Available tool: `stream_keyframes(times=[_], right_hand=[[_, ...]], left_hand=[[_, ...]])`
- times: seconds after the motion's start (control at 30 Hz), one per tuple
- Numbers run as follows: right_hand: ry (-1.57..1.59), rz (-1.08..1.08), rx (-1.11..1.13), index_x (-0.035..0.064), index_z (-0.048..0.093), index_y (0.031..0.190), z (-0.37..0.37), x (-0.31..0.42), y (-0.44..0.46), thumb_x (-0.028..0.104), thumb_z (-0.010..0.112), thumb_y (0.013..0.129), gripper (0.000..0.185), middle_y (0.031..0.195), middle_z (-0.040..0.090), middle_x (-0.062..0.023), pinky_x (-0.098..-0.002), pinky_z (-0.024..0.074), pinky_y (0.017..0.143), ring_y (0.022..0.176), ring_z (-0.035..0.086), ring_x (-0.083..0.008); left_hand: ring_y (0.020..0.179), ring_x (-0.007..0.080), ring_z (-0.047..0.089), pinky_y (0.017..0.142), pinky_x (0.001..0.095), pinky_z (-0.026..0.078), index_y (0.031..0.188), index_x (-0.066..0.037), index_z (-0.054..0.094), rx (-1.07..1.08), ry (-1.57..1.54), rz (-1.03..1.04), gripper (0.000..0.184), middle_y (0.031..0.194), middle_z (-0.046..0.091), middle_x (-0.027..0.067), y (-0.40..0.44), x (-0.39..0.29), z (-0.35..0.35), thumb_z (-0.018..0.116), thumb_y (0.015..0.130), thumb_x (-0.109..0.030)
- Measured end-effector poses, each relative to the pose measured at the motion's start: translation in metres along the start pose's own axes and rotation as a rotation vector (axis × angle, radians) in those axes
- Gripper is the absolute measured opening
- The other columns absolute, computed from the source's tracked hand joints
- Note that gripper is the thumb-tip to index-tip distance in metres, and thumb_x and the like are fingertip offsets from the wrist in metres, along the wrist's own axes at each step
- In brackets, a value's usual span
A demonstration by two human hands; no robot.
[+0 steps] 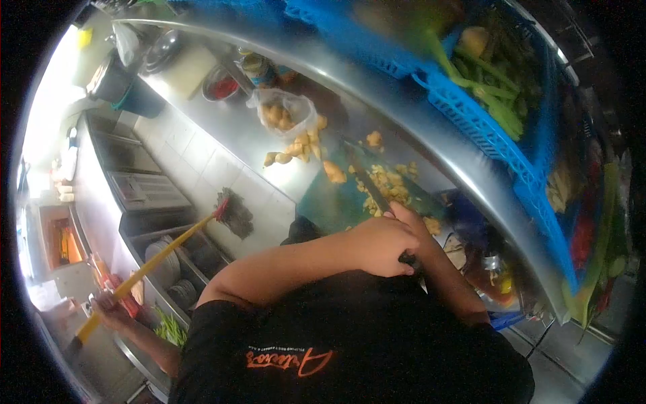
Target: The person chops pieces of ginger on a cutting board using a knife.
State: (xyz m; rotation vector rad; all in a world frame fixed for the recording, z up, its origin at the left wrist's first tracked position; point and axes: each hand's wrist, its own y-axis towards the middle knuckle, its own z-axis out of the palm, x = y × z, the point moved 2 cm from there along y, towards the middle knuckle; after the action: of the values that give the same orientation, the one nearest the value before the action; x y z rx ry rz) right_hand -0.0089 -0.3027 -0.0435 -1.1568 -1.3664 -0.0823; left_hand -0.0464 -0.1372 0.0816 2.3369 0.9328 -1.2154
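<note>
My left hand [387,246] is closed round the dark handle of a knife [371,186], whose long blade points away over the green cutting board [321,202]. My right hand [406,217] is at the same knife near the base of the blade, its fingers closed and partly hidden behind my left hand. Chopped yellow pieces [389,183] that look like ginger lie around the blade. A larger uncut piece [334,172] sits left of it. Farther back, more knobby pieces [306,145] spill beside an open plastic bag [286,114].
Above the counter runs a steel shelf edge [464,178] with blue crates [471,121] of green vegetables. A metal bowl [221,85] and jars [256,67] stand at the back. On the left, another person's hand [111,311] holds a yellow-handled broom [165,252] over the floor.
</note>
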Motion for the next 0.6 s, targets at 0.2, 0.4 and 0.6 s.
stream_keyframes(times=[0.2,0.4,0.6], right_hand=[[0.558,-0.185,0.019,0.0007,0.058,0.127,0.029,-0.034,-0.017,0.029,0.049,0.107,0.036,0.116,0.066,-0.0087,-0.0387,0.0514,0.091,0.107,0.063,-0.0198],[-0.025,-0.310,-0.180,0.0017,0.062,0.119,0.023,-0.081,-0.064,0.028,0.056,0.100,0.033,0.112,0.068,-0.0158,-0.0396,0.0517,0.089,0.106,0.066,-0.0309],[-0.262,0.009,-0.301,0.0019,0.060,0.111,0.013,-0.031,-0.097,0.032,0.054,0.102,0.032,0.100,0.068,-0.0274,-0.0547,0.0510,0.083,0.096,0.065,-0.0497]], left_hand=[[0.095,0.0393,0.068,0.081,0.0512,0.055,0.095,-0.010,0.068,0.121,-0.051,-0.284,0.029,0.098,0.070,0.0162,-0.003,-0.007,0.002,0.069,0.089,-0.037],[0.090,0.0433,0.068,0.080,0.0542,0.055,0.094,-0.009,0.067,0.091,0.075,-0.050,0.034,0.091,0.070,0.0194,0.013,-0.017,0.025,0.067,0.090,-0.043],[0.090,0.0429,0.068,0.081,0.0537,0.053,0.101,-0.008,0.069,-0.179,0.109,-0.451,0.032,0.090,0.070,0.0222,-0.011,0.003,-0.007,0.065,0.092,-0.038]])
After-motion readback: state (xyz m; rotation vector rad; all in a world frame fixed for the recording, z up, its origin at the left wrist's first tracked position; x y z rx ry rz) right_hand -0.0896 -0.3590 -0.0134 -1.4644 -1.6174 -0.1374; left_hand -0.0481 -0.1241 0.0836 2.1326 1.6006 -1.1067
